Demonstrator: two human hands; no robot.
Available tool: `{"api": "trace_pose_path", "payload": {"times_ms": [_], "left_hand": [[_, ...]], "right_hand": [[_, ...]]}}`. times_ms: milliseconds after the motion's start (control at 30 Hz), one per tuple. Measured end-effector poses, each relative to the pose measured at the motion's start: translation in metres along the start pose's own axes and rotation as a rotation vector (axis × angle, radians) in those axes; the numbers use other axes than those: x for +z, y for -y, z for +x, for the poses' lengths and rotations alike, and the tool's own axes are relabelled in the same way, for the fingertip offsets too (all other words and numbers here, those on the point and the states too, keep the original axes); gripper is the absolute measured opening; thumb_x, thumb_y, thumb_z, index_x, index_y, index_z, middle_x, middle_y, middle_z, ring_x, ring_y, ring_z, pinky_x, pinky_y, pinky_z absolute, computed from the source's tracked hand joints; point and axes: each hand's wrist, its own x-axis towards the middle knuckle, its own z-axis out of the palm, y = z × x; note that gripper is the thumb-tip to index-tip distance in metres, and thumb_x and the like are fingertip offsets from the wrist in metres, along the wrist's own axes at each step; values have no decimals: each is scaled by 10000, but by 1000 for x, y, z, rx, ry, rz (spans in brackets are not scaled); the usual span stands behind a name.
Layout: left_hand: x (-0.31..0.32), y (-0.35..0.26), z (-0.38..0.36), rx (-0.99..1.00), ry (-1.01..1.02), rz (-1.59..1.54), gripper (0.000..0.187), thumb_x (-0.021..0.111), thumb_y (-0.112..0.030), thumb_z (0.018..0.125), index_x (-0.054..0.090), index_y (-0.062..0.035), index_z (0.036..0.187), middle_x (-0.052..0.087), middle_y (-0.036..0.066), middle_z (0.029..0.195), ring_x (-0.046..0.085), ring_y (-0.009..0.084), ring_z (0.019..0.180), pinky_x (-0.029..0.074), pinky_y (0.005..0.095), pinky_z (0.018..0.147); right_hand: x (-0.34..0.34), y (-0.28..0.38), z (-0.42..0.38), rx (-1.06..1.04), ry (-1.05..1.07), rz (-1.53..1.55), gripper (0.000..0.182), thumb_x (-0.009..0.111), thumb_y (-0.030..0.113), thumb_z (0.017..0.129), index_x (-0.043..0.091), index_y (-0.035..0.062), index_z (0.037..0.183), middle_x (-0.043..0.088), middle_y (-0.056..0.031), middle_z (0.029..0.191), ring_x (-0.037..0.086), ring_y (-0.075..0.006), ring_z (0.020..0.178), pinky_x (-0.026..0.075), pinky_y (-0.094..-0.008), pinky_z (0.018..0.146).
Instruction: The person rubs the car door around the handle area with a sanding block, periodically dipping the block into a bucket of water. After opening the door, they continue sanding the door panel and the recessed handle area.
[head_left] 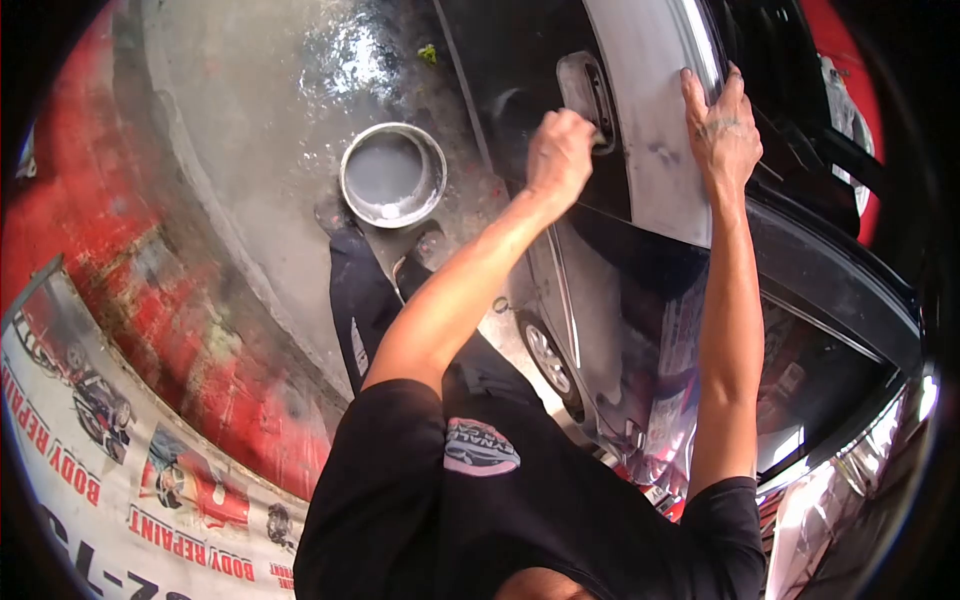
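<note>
My left hand is closed beside the recessed door handle of a dark car. A small edge of something shows at its fingertips, but I cannot make out what it is. Pale grey, dull-coated panel runs alongside the handle, with a few darker smudges on it. My right hand lies on the far edge of that panel, near the window, its fingers spread apart and holding nothing. Below the panel, the dark door shines with reflections.
A round bucket of greyish liquid stands on the wet concrete floor, close to my feet. A car wheel shows low at the car's side. To the left are a red, worn floor strip and a printed body-repair banner.
</note>
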Motion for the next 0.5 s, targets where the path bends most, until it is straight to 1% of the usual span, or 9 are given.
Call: {"api": "trace_pose_path", "payload": {"times_ms": [67, 133, 200, 233, 267, 367, 433, 467, 500], "left_hand": [[10, -7, -20, 19, -78, -47, 264, 701, 92, 761, 708, 25, 1016, 650, 134, 1030, 605, 368, 1035, 522, 458, 888], [1, -11, -21, 39, -21, -26, 253, 691, 113, 751, 703, 27, 989, 655, 135, 1033, 605, 365, 1033, 505, 459, 878], [0, -28, -17, -101, -36, -51, 184, 695, 98, 785, 695, 35, 958, 661, 141, 1014, 615, 363, 1013, 494, 463, 871], [7, -39, -16, -195, -116, -144, 104, 698, 69, 834, 694, 32, 931, 672, 144, 995, 627, 362, 985, 493, 468, 873], [14, -41, -12, -275, -148, -220, 66, 699, 63, 861, 696, 30, 918, 682, 142, 991, 630, 366, 963, 490, 472, 875], [12, -40, -7, -327, -130, -278, 107, 696, 66, 847, 695, 14, 940, 691, 133, 1004, 632, 356, 968, 484, 464, 866], [9, -22, -15, 19, -97, -123, 144, 682, 63, 831, 686, 0, 960, 693, 123, 1007, 629, 340, 975, 476, 456, 852], [4, -13, -15, 99, -44, -37, 180, 667, 66, 813, 675, -9, 976, 686, 120, 989, 623, 333, 983, 471, 451, 844], [2, -10, -16, 117, 4, 33, 175, 670, 62, 798, 686, -12, 955, 675, 119, 994, 609, 334, 997, 469, 455, 871]], "right_hand": [[-2, 3, 0, 1, 1, -3, 846, 531, 705, 983, 506, 43, 1510, 716, -261, 1207, 736, -461, 1038, 577, -553, 907], [-3, 5, -3, 3, 1, -25, 835, 531, 699, 985, 509, 46, 1506, 714, -260, 1206, 738, -460, 1024, 580, -552, 893], [-4, 9, -6, 10, 4, -24, 834, 527, 701, 987, 510, 48, 1505, 713, -261, 1206, 739, -461, 1019, 581, -553, 889], [-4, 10, -4, 27, 3, -32, 832, 524, 702, 988, 510, 50, 1504, 712, -261, 1206, 739, -461, 1013, 582, -554, 885], [-5, 7, -5, 34, 6, -32, 832, 524, 702, 988, 510, 50, 1504, 712, -261, 1206, 739, -461, 1013, 582, -554, 885], [2, 4, -1, 9, -7, -12, 828, 524, 704, 988, 511, 59, 1506, 713, -259, 1211, 739, -462, 1018, 582, -553, 891], [3, -1, -2, 11, -10, -13, 827, 523, 711, 984, 511, 73, 1510, 713, -255, 1217, 740, -461, 1020, 581, -553, 896], [2, -1, -4, 13, -9, -16, 827, 523, 711, 984, 511, 73, 1510, 713, -255, 1217, 740, -461, 1020, 581, -553, 896], [1, 1, -5, 19, -2, -5, 826, 522, 711, 983, 510, 79, 1514, 713, -255, 1217, 740, -462, 1023, 581, -554, 899]]}}
